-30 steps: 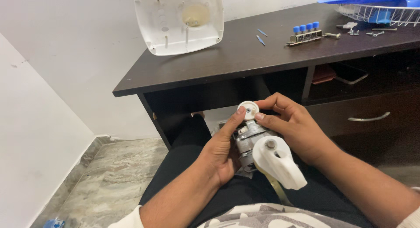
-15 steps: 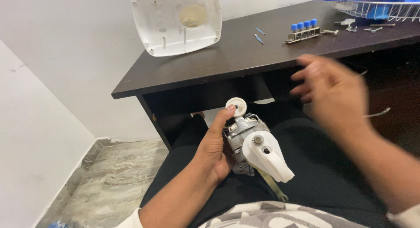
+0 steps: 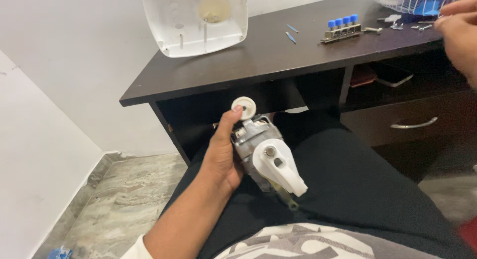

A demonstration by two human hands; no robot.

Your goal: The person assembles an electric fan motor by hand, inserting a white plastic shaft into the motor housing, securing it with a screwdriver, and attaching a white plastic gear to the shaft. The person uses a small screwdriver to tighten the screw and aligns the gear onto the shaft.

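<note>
Below the dark worktop (image 3: pixel 248 65), over the lap, the left hand (image 3: pixel 221 152) grips the grey motor assembly (image 3: pixel 263 152), while the right hand (image 3: pixel 459 33), fingers loosely curled, hovers above the worktop's right end.

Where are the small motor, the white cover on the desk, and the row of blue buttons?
motor (image 3: pixel 251 139): head view, on its grey metal body beside the left hand's thumb.
white cover (image 3: pixel 196 20): head view, on its inner face.
blue buttons (image 3: pixel 341 23): head view, on the middle caps.
</note>
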